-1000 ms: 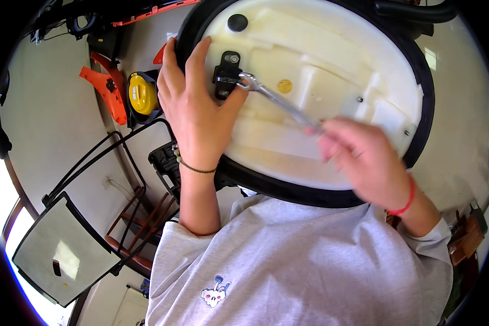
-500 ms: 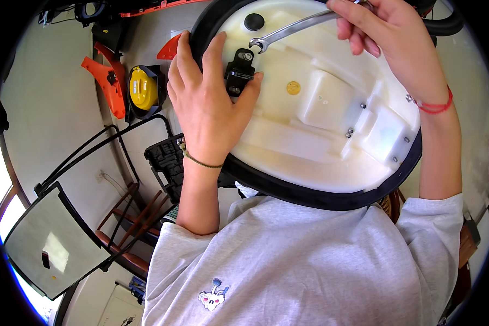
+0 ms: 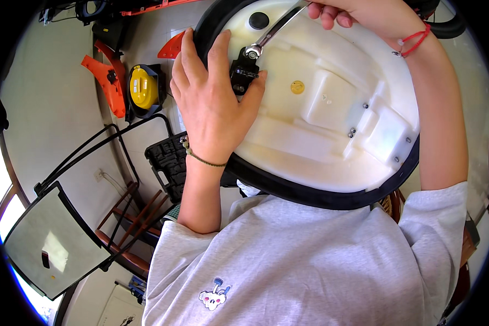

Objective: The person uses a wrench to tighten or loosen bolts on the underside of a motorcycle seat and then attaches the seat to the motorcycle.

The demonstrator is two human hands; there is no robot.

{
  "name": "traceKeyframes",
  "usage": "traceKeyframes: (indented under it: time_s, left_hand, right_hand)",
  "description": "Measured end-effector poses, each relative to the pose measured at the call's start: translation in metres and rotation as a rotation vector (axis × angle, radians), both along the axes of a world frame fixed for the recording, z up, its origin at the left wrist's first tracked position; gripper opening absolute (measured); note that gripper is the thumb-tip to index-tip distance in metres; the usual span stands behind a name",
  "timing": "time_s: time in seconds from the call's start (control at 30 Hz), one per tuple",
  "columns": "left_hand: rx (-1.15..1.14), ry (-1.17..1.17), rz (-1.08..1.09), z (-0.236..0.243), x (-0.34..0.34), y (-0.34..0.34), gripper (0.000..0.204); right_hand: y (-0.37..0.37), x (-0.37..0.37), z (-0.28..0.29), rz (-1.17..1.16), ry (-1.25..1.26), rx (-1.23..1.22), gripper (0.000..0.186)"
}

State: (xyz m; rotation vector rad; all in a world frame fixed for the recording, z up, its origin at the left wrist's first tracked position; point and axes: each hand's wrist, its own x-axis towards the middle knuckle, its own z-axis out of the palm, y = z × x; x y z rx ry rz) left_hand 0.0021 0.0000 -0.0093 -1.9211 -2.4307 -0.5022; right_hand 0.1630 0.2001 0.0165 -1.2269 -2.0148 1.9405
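A cream-white oval shell, moulded with ridges and raised blocks, shows its inner side and is edged by a thick black rim. Near its upper left edge sit a round black cap and, below that, a black bracket framed by the left hand's thumb and forefinger. A bolt shows at the bracket's lower end. A shiny silver wrench has its head around the bolt at the upper end; its shaft slants toward the shell's top edge, its other end hidden by the right hand. Small metal fasteners dot the shell's right side.
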Motion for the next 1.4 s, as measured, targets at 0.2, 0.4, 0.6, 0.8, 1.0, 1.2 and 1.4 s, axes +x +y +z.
traceKeyframes:
  time_s: [0.2,0.4,0.6,0.8,1.0,1.2,1.4]
  left_hand:
    - [0.003,-0.007,0.008,0.0,0.0,-0.003,0.066]
    - [-0.017,0.013,-0.028,-0.004,-0.001,-0.002,0.068]
    - [-0.031,0.038,-0.054,-0.005,-0.005,0.003,0.072]
    - [-0.001,0.013,-0.007,0.001,-0.001,-0.003,0.066]
    - [0.003,0.0,-0.017,-0.004,-0.001,-0.002,0.065]
    - [0.001,0.006,-0.002,0.0,-0.001,-0.004,0.066]
    - [0.006,-0.001,-0.003,0.0,-0.002,-0.005,0.066]
  right_hand:
    - [-0.05,0.035,-0.033,-0.11,0.159,0.164,0.025]
    - [-0.181,0.032,-0.019,-0.118,0.149,-0.334,0.021]
    - [-0.183,0.027,-0.003,-0.188,0.209,-0.699,0.019]
    - [-0.133,0.084,0.005,-0.15,0.058,0.293,0.018]
    - [-0.063,0.073,0.009,-0.132,0.006,0.292,0.019]
    - [-0.044,0.043,0.015,-0.132,-0.081,0.229,0.02]
    - [-0.031,0.03,0.012,-0.076,-0.036,0.131,0.02]
